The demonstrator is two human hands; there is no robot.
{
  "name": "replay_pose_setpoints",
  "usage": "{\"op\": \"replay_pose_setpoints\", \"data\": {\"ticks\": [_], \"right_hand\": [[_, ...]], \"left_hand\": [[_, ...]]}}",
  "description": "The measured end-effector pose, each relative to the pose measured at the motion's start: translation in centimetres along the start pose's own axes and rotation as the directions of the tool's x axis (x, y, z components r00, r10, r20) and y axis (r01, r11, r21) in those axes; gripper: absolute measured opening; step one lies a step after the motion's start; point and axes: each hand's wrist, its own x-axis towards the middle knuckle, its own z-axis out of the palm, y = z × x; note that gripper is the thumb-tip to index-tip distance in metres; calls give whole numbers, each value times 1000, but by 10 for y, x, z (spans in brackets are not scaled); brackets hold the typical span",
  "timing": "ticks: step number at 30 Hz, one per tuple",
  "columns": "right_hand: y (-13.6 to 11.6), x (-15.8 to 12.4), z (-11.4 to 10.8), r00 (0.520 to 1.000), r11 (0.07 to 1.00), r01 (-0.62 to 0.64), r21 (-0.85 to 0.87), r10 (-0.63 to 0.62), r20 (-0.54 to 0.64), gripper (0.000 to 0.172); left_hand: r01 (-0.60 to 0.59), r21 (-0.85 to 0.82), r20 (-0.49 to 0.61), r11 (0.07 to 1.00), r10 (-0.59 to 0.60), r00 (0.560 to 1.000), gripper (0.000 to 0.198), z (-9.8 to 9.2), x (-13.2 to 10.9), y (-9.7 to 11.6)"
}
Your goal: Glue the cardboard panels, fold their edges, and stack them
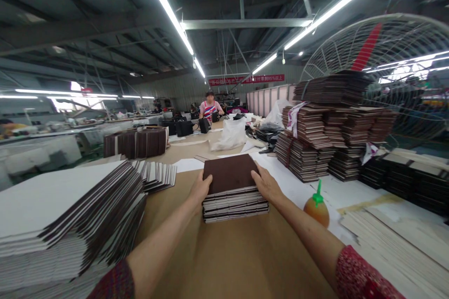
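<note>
A squared-up stack of dark brown panels (pixel 230 174) with pale undersides sits on the brown tabletop in front of me. My left hand (pixel 201 188) grips its left side, thumb on the upper face. On the opposite side my right hand (pixel 268 182) clasps the stack, its thumb also over the top edge. Most of the fingers of both hands are hidden along the sides. Right of my right forearm stands a squeeze bottle (pixel 316 209) with amber contents and a green nozzle.
A large leaning pile of white-and-brown sheets (pixel 70 210) fills the left, with a small fan of panels (pixel 156 175) beyond. Tall bundled stacks (pixel 315 131) rise at right before a big fan (pixel 382 56). Clear plastic (pixel 229 134) lies ahead; a person (pixel 211 107) is at the far end.
</note>
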Motion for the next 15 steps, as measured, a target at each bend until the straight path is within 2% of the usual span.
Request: {"op": "replay_pose_setpoints", "data": {"ticks": [7, 15], "right_hand": [[-7, -5, 0, 999, 1000, -19, -15, 18, -35, 32], [-5, -1, -11, 993, 992, -117, -46, 118, 27, 35]], "left_hand": [[30, -33, 31, 999, -29, 999, 31, -3, -1, 4], [66, -81, 75, 995, -60, 995, 32, -8, 1, 3]]}}
